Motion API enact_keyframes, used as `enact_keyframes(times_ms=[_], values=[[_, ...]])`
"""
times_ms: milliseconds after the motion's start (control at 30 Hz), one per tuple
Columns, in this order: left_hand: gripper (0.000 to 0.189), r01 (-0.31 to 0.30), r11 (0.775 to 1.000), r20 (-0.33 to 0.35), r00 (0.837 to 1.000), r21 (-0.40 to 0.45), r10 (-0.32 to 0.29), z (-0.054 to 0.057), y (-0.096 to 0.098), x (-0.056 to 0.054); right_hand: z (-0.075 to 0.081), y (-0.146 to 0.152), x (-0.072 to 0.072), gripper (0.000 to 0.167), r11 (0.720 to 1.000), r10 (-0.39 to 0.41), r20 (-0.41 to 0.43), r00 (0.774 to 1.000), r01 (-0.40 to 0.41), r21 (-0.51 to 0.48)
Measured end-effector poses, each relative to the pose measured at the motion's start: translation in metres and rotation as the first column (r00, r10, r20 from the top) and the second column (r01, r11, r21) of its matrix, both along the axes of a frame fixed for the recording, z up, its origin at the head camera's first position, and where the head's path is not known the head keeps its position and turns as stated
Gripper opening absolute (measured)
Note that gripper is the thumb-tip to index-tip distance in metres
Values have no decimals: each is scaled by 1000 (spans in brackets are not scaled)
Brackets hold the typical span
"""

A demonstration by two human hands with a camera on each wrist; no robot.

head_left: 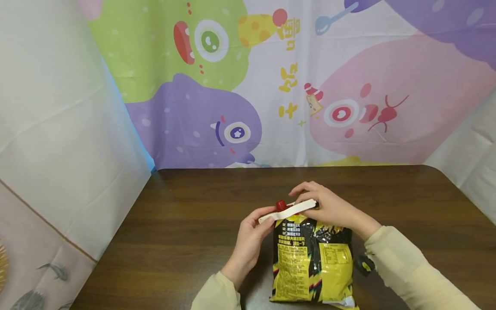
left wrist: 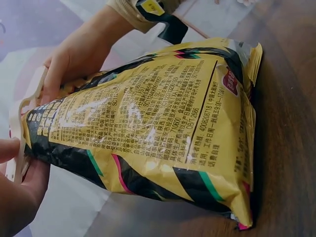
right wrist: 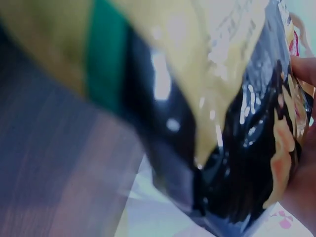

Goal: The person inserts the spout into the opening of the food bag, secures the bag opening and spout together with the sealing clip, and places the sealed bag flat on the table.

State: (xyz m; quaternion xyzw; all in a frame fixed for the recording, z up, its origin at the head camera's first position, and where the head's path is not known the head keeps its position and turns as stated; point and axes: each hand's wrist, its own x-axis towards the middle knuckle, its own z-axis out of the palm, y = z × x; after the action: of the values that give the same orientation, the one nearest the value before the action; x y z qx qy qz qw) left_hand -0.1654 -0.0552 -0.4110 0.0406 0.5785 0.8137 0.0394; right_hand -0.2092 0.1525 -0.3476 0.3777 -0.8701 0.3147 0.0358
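A yellow and black snack bag [head_left: 294, 271] stands at the front of the table, its printed side facing me. Along its top edge lies a long white bag clip [head_left: 288, 212] with a red spout cap [head_left: 281, 205]. My left hand [head_left: 249, 237] pinches the clip's left end between thumb and fingers. At the other end, my right hand [head_left: 331, 206] grips the clip by the bag's upper right corner, fingers curled behind it. In the left wrist view the clip [left wrist: 17, 128] spans the bag's narrow top. The right wrist view shows the crinkled bag [right wrist: 222, 123] close up.
A brown wooden table [head_left: 174, 241] carries the bag. A cartoon-printed curtain [head_left: 286, 129] hangs behind its far edge, and pale cloth [head_left: 69, 94] hangs at the left. A black wrist-worn device [head_left: 364, 265] shows by the right sleeve.
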Motion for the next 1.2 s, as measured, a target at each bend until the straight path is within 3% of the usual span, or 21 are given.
enact_keyframes(times_ms=[267, 533, 700, 833, 933, 1067, 1200], values=[[29, -2, 999, -29, 1000, -50, 1, 2, 2, -2, -1, 0, -4, 14, 999, 34, 24, 999, -34, 5], [23, -97, 989, -52, 994, -110, 91, 2, 5, -1, -3, -3, -4, 21, 1000, 11, 4, 1000, -11, -11], [22, -140, 987, -45, 990, -85, 136, 0, 6, 0, -2, -2, -3, 39, 1000, -30, -33, 999, 30, 9], [23, -151, 987, -38, 988, -57, 149, -2, 6, 1, 2, 2, 0, 61, 996, -72, 47, 996, 69, 54], [23, -153, 987, -36, 988, -55, 151, -3, 6, 1, 3, 4, 2, 71, 984, -152, 95, 984, 141, 107], [22, -154, 986, -37, 988, -59, 152, -3, 6, 2, 3, 5, 2, 63, 960, -247, 117, 962, 227, 164], [22, -150, 986, -54, 988, -69, 146, 0, 7, 4, 0, 6, 2, 49, 963, -254, 144, 956, 236, 133]])
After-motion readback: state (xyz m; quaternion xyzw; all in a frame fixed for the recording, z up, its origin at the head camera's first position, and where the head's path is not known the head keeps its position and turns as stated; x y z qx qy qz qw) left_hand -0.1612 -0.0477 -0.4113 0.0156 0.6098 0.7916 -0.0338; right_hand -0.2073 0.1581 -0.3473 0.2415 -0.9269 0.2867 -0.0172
